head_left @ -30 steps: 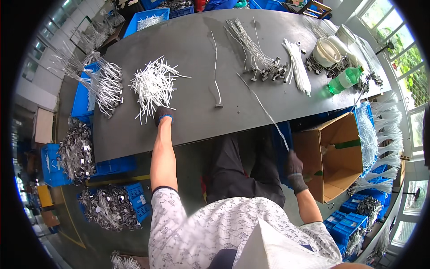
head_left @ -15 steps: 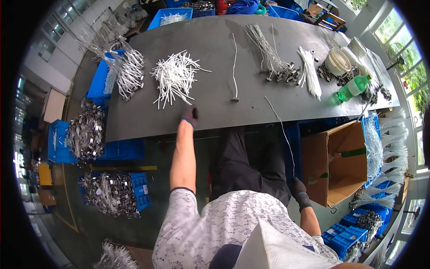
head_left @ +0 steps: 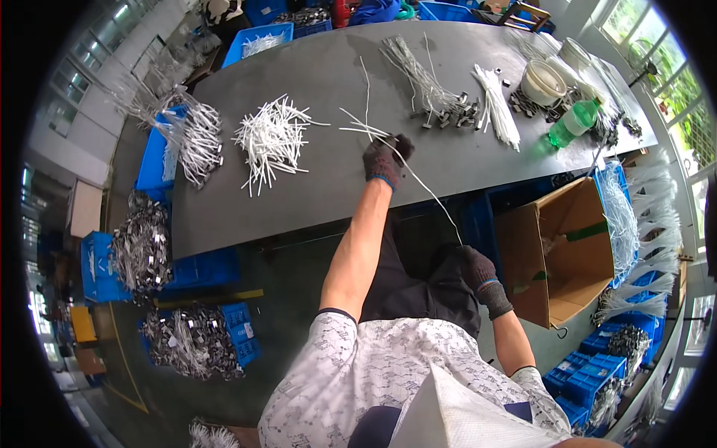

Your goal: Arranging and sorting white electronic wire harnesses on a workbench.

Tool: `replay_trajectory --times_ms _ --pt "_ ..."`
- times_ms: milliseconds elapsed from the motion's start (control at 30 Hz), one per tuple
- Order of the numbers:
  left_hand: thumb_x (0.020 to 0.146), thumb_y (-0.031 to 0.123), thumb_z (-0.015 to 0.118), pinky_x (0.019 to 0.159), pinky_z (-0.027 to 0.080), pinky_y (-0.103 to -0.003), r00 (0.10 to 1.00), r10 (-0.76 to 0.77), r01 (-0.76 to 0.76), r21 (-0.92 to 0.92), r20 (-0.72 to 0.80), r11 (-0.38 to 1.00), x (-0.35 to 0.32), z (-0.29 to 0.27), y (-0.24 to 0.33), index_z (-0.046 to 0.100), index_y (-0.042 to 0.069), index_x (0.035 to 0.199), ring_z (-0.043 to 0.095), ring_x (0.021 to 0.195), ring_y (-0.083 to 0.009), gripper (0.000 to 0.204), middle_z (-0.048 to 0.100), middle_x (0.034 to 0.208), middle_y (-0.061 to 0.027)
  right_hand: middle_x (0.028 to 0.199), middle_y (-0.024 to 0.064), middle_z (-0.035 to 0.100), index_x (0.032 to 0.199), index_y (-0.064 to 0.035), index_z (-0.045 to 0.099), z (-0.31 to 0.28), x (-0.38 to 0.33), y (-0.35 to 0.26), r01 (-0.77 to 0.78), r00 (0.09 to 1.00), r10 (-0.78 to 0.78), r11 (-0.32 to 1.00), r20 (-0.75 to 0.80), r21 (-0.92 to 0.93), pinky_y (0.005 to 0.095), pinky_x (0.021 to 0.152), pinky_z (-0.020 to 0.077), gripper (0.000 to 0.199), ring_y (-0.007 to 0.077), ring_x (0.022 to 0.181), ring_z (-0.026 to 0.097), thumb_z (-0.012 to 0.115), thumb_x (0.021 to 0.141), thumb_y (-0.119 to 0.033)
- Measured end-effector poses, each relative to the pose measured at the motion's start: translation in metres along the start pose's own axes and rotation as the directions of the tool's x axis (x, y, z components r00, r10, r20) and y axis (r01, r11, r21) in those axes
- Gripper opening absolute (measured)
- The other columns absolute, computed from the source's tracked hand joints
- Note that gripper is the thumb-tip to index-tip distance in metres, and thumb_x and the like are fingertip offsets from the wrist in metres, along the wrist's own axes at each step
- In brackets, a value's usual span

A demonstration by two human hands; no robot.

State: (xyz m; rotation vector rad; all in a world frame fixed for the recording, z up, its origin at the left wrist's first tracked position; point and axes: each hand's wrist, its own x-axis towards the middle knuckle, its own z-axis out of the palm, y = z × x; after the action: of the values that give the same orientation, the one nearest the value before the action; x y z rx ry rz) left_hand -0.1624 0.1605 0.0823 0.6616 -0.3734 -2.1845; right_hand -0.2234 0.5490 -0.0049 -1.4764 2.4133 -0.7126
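Note:
My left hand (head_left: pixel 387 158), in a dark knit glove, is closed over the near middle of the grey table. Thin white tubes (head_left: pixel 360 119) stick out from its fingers, crossing each other. From it a long thin white wire (head_left: pixel 432 196) slants down past the table edge to my right hand (head_left: pixel 479 275). That hand, gloved too, is closed on the wire's lower end, above my right leg. Another wire (head_left: pixel 367 82) lies on the table just beyond my left hand, its near end hidden there. To the left is a loose pile of white tubes (head_left: pixel 270 142).
Wires with dark connectors (head_left: pixel 433 86), a bundle of white tubes (head_left: pixel 497 112), a white tub (head_left: pixel 543 84) and a green bottle (head_left: pixel 573 124) occupy the table's right. Below stands an open cardboard box (head_left: pixel 523 250). Bins of wire parts (head_left: pixel 190 340) flank the left side.
My left hand has moved right from beside the tube pile, now with white tubes in its fingers. My right hand has risen toward the table, bringing the wire's lower end up.

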Motion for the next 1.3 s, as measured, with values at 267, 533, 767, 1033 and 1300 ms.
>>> replay_trajectory --times_ms 267,533,767,1033,1300 --pt "0.098 0.001 0.057 0.064 0.064 -0.041 0.857 0.499 -0.478 0.167 -0.125 0.862 -0.007 0.027 0.067 0.056 0.000 0.099 0.070 0.068 -0.0249 0.002 0.069 0.087 -0.0133 0.102 0.0199 0.070 0.109 -0.0094 0.065 -0.010 -0.022 0.003 -0.249 0.906 0.304 0.945 0.294 -0.212 0.0519 0.079 0.0544 0.022 0.0430 0.099 0.067 0.055 0.093 -0.021" --pt "0.097 0.000 0.055 0.061 0.063 -0.038 0.785 0.613 -0.573 0.271 -0.088 0.773 -0.006 0.003 0.086 0.053 -0.001 0.099 0.070 0.067 -0.0248 0.004 0.066 0.088 -0.0137 0.098 0.0212 0.070 0.106 -0.0090 0.066 0.015 -0.008 0.010 -0.102 0.986 0.111 0.992 0.124 -0.080 0.0532 0.076 0.0543 0.021 0.0441 0.094 0.067 0.053 0.096 -0.022" --pt "0.095 0.002 0.056 0.060 0.063 -0.040 0.769 0.586 -0.555 0.189 -0.257 0.810 -0.003 -0.006 0.092 0.051 0.000 0.101 0.070 0.066 -0.0266 0.008 0.064 0.086 -0.0120 0.103 0.0196 0.071 0.114 -0.0102 0.063 0.020 -0.013 0.007 -0.143 0.947 0.185 0.975 0.262 -0.173 0.0514 0.080 0.0554 0.023 0.0426 0.097 0.068 0.054 0.093 -0.017" --pt "0.095 0.006 0.062 0.065 0.063 -0.038 0.953 0.295 -0.272 0.243 -0.064 0.931 0.008 -0.044 0.080 0.059 0.003 0.103 0.071 0.070 -0.0242 0.010 0.068 0.088 -0.0110 0.103 0.0199 0.072 0.115 -0.0110 0.066 0.017 -0.004 -0.008 -0.115 0.919 0.182 0.972 0.350 -0.204 0.0511 0.079 0.0554 0.027 0.0420 0.097 0.068 0.053 0.096 -0.025" --pt "0.095 0.017 0.069 0.065 0.061 -0.036 0.993 -0.113 0.086 0.465 0.030 0.881 -0.006 -0.061 0.029 0.067 0.007 0.095 0.071 0.072 -0.0195 0.010 0.071 0.083 -0.0079 0.098 0.0207 0.072 0.110 -0.0092 0.066 0.017 -0.010 0.000 -0.131 0.923 0.207 0.962 0.325 -0.240 0.0512 0.078 0.0556 0.025 0.0421 0.095 0.069 0.059 0.091 -0.025"
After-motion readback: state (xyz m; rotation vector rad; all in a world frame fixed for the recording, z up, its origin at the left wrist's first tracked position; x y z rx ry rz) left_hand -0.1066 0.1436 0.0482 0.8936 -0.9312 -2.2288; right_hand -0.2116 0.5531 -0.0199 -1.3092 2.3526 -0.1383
